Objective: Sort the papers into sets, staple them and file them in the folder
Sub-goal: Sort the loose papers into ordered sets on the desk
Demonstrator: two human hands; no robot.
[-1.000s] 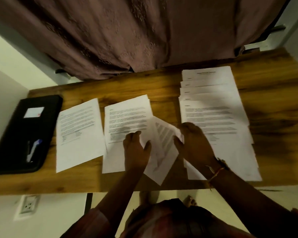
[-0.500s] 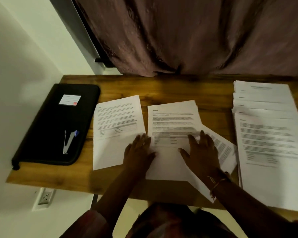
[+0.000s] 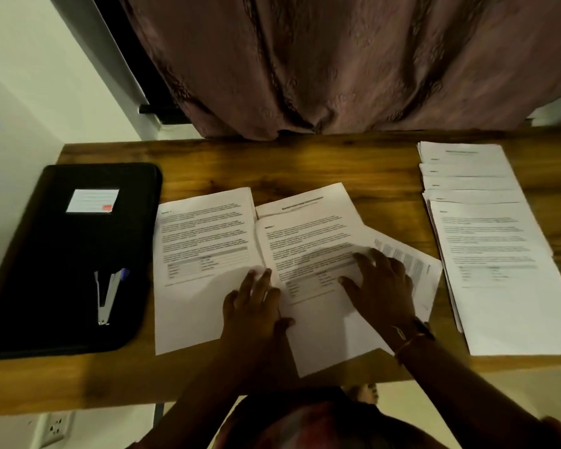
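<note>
A middle set of printed sheets [image 3: 308, 241] lies on the wooden table [image 3: 305, 163], slightly fanned, with a title page showing at its top. My left hand [image 3: 255, 306] lies flat on its lower left edge, fingers straight. My right hand [image 3: 381, 283] presses flat on its right side, over a skewed sheet [image 3: 412, 264] that sticks out to the right. A second set [image 3: 204, 247] lies just left of it. A large fanned stack of papers [image 3: 493, 241] sits at the right. A black folder [image 3: 62, 254] lies at the left, with a stapler [image 3: 106, 296] on it.
A white label [image 3: 93, 200] is stuck on the folder's cover. A brown curtain [image 3: 337, 59] hangs behind the table's far edge. A wall socket [image 3: 55, 427] sits below the table's front left. The table's front edge runs just under my wrists.
The view has shifted left and closer. My hands let go of the lifted sheet and now lie flat on the middle set, which has slid left against the left set.
</note>
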